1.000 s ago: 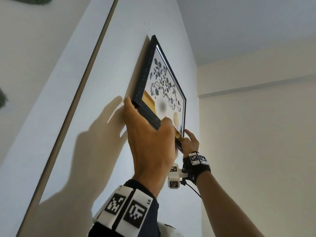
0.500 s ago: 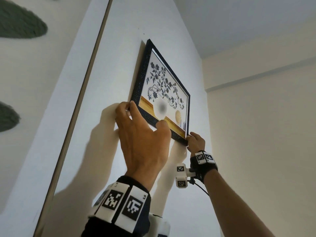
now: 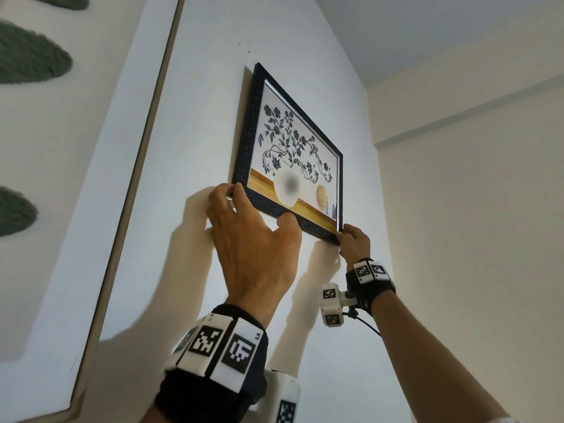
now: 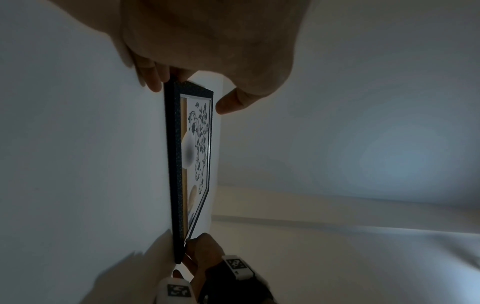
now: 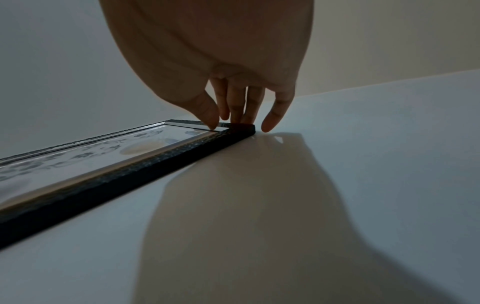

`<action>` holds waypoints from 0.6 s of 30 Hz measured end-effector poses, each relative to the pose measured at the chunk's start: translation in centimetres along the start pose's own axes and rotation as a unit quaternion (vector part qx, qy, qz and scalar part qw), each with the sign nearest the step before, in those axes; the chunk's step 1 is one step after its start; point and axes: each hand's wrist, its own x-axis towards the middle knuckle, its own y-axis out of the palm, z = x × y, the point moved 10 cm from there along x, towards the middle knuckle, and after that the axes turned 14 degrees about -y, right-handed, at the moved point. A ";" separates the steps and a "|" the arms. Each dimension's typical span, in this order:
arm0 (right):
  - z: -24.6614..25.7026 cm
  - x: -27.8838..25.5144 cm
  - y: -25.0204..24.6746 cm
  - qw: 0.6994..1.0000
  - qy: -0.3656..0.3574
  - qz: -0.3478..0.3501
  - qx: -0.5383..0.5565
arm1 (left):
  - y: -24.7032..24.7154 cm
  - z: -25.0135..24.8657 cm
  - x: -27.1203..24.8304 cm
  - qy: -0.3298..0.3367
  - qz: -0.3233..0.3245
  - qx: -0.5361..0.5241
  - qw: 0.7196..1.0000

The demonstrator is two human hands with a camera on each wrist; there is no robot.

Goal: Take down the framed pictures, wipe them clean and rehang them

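From the head camera I see the framed picture (image 3: 294, 154) up on the white wall (image 3: 195, 123), its dark frame lying flat against the surface. My left hand (image 3: 253, 248) has the lower left corner: the fingers (image 3: 221, 193) curl behind and around the corner while the thumb rests against the front of the bottom rail. My right hand (image 3: 355, 244) pinches the lower right corner, thumb at the front, the other fingers tucked under and behind. Both wrists wear black bands with white marker blocks. To the left of the wall a thin brown strip (image 3: 143, 166) runs upward, and beyond it some green textured shapes (image 3: 30, 58) hang on a paler surface.

On the left wrist camera the framed picture (image 4: 192, 164) appears edge-on against the wall (image 4: 78, 144). My left hand (image 4: 207, 41) fills the top of the view; its fingers (image 4: 153, 80) sit behind the frame's near corner, touching the wall, and the thumb stands out in front of the glass, just beside the frame; I cannot tell if it touches. At the far corner my right hand (image 4: 205, 253) grips the frame.

On the right wrist camera my right hand (image 5: 221, 61) comes down on the framed picture (image 5: 124, 162) at its corner. The thumb presses the silver inner edge at the front, three fingers (image 5: 237, 109) close together meet the corner's end, and the little finger touches the wall (image 5: 363, 185) just beside the frame.
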 end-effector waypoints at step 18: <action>0.0 -1.9 -1.2 1.000 0.010 0.001 0.020 | -0.9 0.4 -0.5 -0.008 -0.001 -0.026 1.000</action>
